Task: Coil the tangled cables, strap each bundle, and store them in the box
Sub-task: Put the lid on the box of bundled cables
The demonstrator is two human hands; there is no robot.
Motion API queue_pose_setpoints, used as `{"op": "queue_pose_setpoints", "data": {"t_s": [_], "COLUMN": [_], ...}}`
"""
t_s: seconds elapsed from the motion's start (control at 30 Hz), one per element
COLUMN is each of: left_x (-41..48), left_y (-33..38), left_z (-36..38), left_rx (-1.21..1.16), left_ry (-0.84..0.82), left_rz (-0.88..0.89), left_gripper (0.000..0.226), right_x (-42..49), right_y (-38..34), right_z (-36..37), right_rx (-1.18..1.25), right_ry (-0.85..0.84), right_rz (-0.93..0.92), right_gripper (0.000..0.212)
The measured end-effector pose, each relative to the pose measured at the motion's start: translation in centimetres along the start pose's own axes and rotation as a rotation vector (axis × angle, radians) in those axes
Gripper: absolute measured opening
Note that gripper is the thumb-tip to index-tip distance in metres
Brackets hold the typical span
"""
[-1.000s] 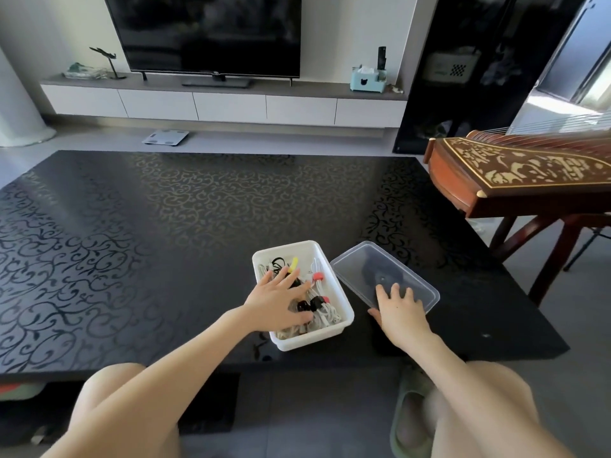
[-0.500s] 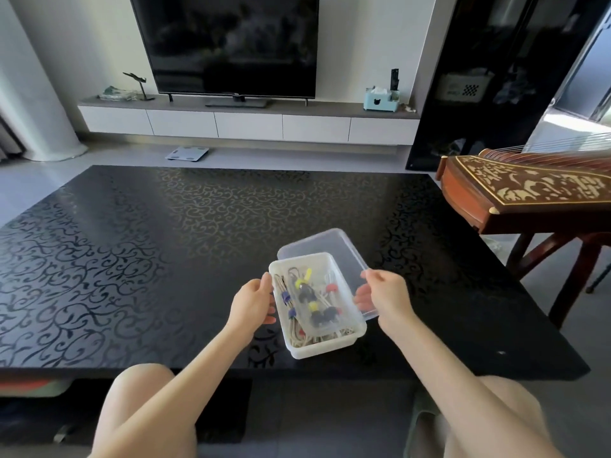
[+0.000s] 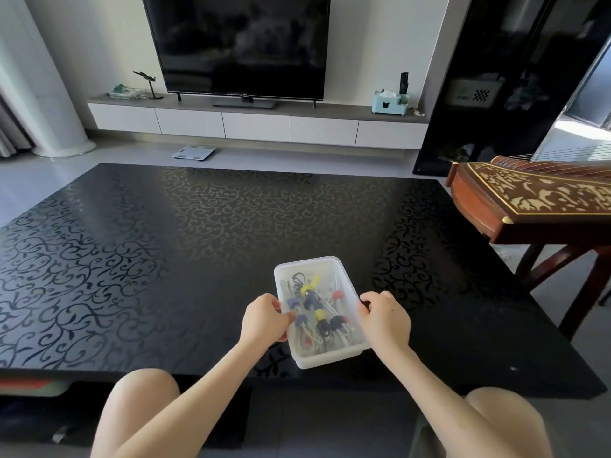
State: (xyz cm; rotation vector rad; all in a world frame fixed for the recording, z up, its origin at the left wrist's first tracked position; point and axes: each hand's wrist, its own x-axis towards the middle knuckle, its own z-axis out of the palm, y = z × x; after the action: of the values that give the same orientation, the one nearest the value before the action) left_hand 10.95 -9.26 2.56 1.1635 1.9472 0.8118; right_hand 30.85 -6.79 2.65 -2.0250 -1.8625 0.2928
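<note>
Rt of box [image 3: 325,358]: zither [image 3: 535,206]; TV [image 3: 238,44] behind tbl [image 3: 165,242].

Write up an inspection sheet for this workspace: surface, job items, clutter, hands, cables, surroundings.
Surface: glossy black table with scroll pattern.
Job's things: white box near the front edge, clear lid on top.
Clutter: one small pale speck near the table's right front; otherwise nothing seen.
Hands: left hand and right hand each grip a long side of the box, fingers curled at the lid's rim.
Cables: coiled bundles inside the box, bound with yellow, red and purple straps.
Surroundings: television on a low cabinet, scale on the floor, stringed instrument on a stand at right.
</note>
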Motion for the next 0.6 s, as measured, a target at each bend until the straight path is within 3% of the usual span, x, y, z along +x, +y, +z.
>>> {"op": "queue_pose_setpoints", "data": {"t_s": [0.2,0.3,0.6], "left_x": [0.3,0.5,-0.7], "left_y": [-0.4,-0.5,-0.4], "left_z": [0.2,0.3,-1.4], "left_rx": [-0.313,-0.476,-0.540], "left_ry": [-0.144,-0.197,-0.172], "left_rz": [-0.213,-0.316,-0.207], "left_gripper": [0.014,0.012,0.018], "right_x": [1.2,1.7,-0.8], "right_y": [0.9,0.8,-1.6], "right_z": [0.9,0.8,0.5], "right_rx": [0.550,0.614,0.686], "right_ry": [-0.241,-0.273,-0.082], "right_rz": [0.247,0.299,0.264], "right_gripper": [0.025,0.020,0.019]}}
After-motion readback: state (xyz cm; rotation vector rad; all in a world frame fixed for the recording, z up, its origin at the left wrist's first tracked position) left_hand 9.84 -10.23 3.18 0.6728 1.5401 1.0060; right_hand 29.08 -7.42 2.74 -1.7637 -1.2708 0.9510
